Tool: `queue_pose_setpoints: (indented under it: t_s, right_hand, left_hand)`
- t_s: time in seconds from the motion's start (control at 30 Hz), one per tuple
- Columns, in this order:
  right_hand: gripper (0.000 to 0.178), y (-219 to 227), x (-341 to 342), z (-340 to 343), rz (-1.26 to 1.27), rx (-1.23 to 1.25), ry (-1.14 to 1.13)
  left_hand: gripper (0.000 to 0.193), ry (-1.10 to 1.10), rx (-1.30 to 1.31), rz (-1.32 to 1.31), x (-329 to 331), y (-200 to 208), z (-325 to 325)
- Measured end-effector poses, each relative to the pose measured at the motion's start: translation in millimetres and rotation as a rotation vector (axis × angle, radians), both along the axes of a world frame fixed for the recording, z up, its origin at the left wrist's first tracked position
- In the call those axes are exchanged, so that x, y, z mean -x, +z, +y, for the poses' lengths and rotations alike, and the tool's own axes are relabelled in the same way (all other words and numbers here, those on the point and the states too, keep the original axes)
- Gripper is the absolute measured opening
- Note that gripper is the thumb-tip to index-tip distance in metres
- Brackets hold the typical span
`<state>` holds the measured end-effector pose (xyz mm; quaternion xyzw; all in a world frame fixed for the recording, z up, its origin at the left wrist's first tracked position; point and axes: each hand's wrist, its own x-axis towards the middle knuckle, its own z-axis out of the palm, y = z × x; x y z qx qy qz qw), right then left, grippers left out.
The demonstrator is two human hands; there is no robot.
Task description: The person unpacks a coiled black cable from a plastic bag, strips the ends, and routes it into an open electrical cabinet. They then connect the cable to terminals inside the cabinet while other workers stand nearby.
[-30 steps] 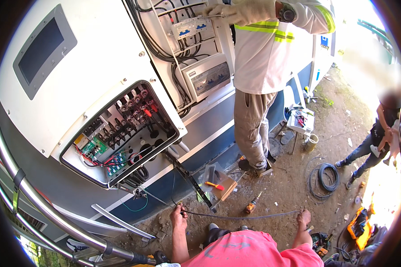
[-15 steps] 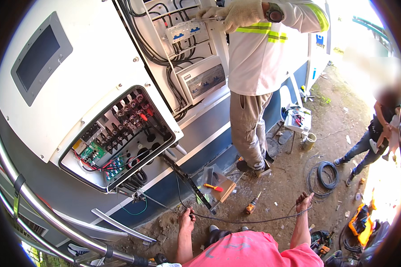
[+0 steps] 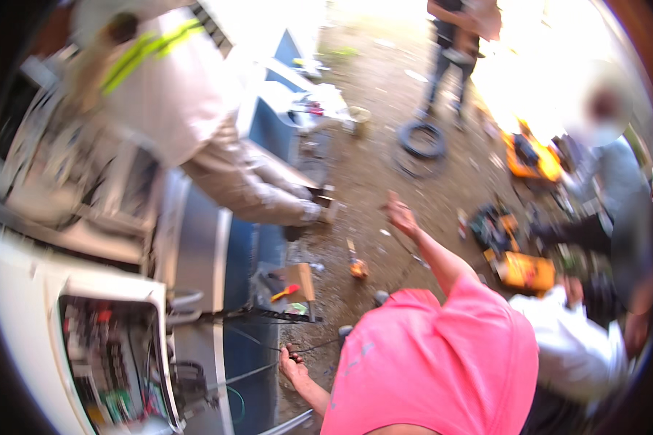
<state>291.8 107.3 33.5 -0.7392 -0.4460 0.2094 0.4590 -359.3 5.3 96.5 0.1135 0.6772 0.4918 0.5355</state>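
My left hand (image 3: 292,365) is closed around a thin dark cable (image 3: 325,345), low in the picture beside the wall base. From that grip the cable runs right toward my pink shirt, which hides its further course. My right hand (image 3: 401,216) reaches out over the dirt ground with fingers extended and apart, nothing visible in it. Beyond it lies a coil of black cable (image 3: 422,139). Left of my left hand, an open electrical box (image 3: 112,355) shows terminals and wiring, blurred by motion. An orange-handled screwdriver (image 3: 357,267) lies on the ground between my hands.
A co-worker in a white top with yellow bands (image 3: 174,94) stands at left against the cabinet. Two more people are at right, near orange bags (image 3: 531,156) and a yellow case (image 3: 527,272). A red-and-yellow tool (image 3: 284,293) rests near a cardboard piece (image 3: 300,279).
My view has swung right, bringing people and bags at right into sight. My right hand has let go of the cable and its fingers have spread. My left hand still holds the cable.
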Motion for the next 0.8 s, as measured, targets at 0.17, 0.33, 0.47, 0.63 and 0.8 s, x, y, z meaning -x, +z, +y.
queue_pose_setpoints:
  t_s: [0.17, 0.33, 0.47, 0.63, 0.8]
  right_hand:
    - [0.094, 61, 28, -25, 0.338, 0.159, -0.246]
    - [0.089, 111, 44, -61, 0.342, 0.222, -0.191]
    - [0.076, 126, 50, -88, 0.303, 0.219, -0.178]
    - [0.053, 124, 55, -105, 0.058, 0.191, -0.144]
    - [0.02, 87, 53, -108, -0.328, 0.218, -0.069]
  left_hand:
    - [0.02, -0.171, 0.128, 0.103, 12, -19, 11]
    - [0.021, -0.28, 0.204, 0.219, 26, -29, 28]
    - [0.022, -0.362, 0.233, 0.275, 27, -30, 46]
    - [0.025, -0.441, 0.23, 0.317, 20, -35, 71]
    - [0.027, -0.511, 0.196, 0.319, 6, -30, 76]
